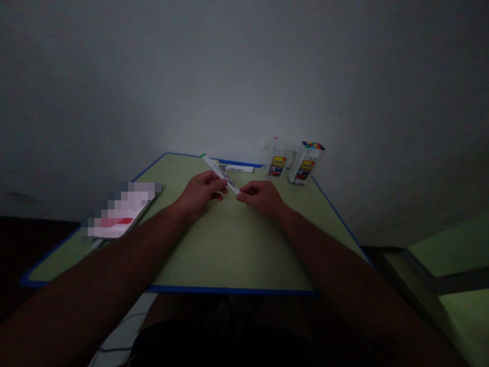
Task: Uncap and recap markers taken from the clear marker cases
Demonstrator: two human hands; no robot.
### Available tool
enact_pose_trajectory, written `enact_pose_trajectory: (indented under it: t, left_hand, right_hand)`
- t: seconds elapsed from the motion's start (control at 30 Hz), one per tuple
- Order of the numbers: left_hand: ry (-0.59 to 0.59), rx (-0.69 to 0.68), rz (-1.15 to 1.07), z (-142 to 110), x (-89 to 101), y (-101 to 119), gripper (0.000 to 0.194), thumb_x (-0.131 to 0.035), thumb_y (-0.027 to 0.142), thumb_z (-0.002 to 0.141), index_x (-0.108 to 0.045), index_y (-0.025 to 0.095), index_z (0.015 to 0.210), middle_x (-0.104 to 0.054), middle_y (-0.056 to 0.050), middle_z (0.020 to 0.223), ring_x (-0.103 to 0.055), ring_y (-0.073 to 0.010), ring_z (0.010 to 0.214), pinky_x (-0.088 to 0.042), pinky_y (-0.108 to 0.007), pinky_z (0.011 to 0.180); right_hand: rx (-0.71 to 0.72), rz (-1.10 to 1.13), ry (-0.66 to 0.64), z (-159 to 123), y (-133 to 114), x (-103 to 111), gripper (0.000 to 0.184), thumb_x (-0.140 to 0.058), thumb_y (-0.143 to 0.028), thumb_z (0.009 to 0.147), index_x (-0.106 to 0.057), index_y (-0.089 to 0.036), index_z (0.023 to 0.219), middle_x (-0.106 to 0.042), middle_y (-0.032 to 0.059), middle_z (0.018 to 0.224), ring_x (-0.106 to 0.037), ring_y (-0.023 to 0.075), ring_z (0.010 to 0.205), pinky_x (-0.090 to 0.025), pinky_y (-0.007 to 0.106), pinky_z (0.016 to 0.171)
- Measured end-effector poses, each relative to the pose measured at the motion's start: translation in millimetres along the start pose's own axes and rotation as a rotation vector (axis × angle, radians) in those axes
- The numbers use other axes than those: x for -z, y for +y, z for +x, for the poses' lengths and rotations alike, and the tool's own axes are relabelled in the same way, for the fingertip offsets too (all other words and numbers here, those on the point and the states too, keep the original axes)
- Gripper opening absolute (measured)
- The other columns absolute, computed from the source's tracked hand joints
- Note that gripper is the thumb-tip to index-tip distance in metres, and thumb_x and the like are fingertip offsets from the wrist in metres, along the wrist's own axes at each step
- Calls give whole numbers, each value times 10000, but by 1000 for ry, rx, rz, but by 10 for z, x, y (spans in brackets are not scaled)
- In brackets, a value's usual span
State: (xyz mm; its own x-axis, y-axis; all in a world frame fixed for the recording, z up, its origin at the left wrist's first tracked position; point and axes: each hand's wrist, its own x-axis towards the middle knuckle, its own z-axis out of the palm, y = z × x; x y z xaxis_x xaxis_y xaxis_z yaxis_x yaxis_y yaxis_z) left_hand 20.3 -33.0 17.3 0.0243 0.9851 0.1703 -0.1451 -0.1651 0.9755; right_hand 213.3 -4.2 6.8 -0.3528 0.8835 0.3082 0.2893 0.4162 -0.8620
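Observation:
A white marker (220,173) with a green tip at its upper left end is held slantwise above the table. My left hand (202,191) is closed around its middle, thumb and fingers pinching the barrel. At the lower right end, my right hand (262,196) pinches the marker between thumb and fingers. Behind the hands, a second white marker (240,168) lies near the table's back edge.
The green table (229,255) has a blue rim and meets a grey wall. At the back right stand a clear case (277,160) with a pink-tipped marker and a case full of colourful markers (305,163). A tablet-like device (126,211), partly blurred, lies left.

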Motion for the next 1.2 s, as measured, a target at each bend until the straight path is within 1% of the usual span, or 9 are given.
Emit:
enact_pose_trajectory:
  t: [0.17, 0.23, 0.33, 0.43, 0.63, 0.77, 0.9, 1.03, 1.2]
  left_hand:
    - [18, -23, 84, 12, 6, -18, 178, -738, 316, 688, -671, 161, 744, -559, 12, 552, -425, -95, 478, -298, -237, 446]
    - [23, -8, 90, 15, 10, -31, 202, -742, 326, 684, -694, 157, 783, -573, 9, 571, -415, -89, 474, -285, -234, 451]
    - [24, 36, 79, 14, 16, -41, 281, -754, 360, 674, -723, 153, 861, -646, -18, 686, -470, -92, 517, -320, -231, 482]
    - [-5, 93, 81, 10, 28, -46, 299, -762, 375, 667, -733, 141, 852, -637, -14, 673, -496, -94, 533, -357, -233, 506]
    - [-103, 183, 81, -8, 37, -43, 286, -782, 376, 656, -714, 130, 786, -633, -13, 633, -534, -103, 508, -391, -240, 486]
    - [-146, 208, 141, -35, 18, -17, 256, -789, 360, 653, -706, 138, 749, -633, -11, 605, -521, -99, 462, -378, -237, 444]
    - [-158, 147, 202, -37, 8, -13, 237, -801, 338, 650, -716, 128, 720, -632, -16, 591, -502, -82, 463, -383, -227, 455]
    - [-92, 91, 145, 3, 30, -46, 289, -833, 287, 601, -742, 127, 824, -659, -23, 636, -539, -94, 509, -427, -240, 503]
    - [81, 9, 96, 58, 77, -65, 368, -851, 198, 517, -743, 139, 864, -674, -12, 679, -576, -108, 561, -485, -270, 586]
  right_hand:
    - [7, -12, 65, -4, -33, 32, 140, -734, -320, 716, -714, -183, 698, -642, -16, 570, -557, 94, 494, -427, 217, 494]
    - [6, -11, 104, -2, -45, 42, 152, -723, -317, 730, -692, -178, 674, -621, -21, 541, -546, 90, 473, -421, 213, 481]
    - [-10, -3, 157, 15, -40, 59, 174, -706, -311, 748, -663, -173, 651, -591, -31, 509, -530, 83, 449, -419, 206, 464]
    - [-19, 19, 205, 43, -13, 81, 205, -682, -325, 775, -641, -170, 647, -580, -34, 506, -523, 78, 436, -421, 201, 450]
    - [-65, 191, 301, 93, 23, 121, 245, -670, -409, 800, -651, -167, 830, -640, -18, 639, -532, 74, 441, -456, 209, 428]
    - [-92, 281, 287, 107, 44, 130, 333, -685, -480, 787, -658, -169, 903, -637, -19, 651, -524, 71, 442, -466, 208, 419]
    - [-96, 285, 260, 113, 85, 137, 356, -713, -500, 759, -681, -167, 883, -625, -23, 621, -532, 74, 443, -472, 208, 424]
    - [-101, 242, 289, 118, 105, 161, 272, -726, -427, 760, -682, -159, 778, -613, -21, 585, -528, 76, 433, -486, 214, 429]
    - [-147, 344, 386, 136, 87, 215, 173, -713, -325, 776, -651, -164, 790, -572, -42, 549, -538, 91, 448, -545, 247, 453]
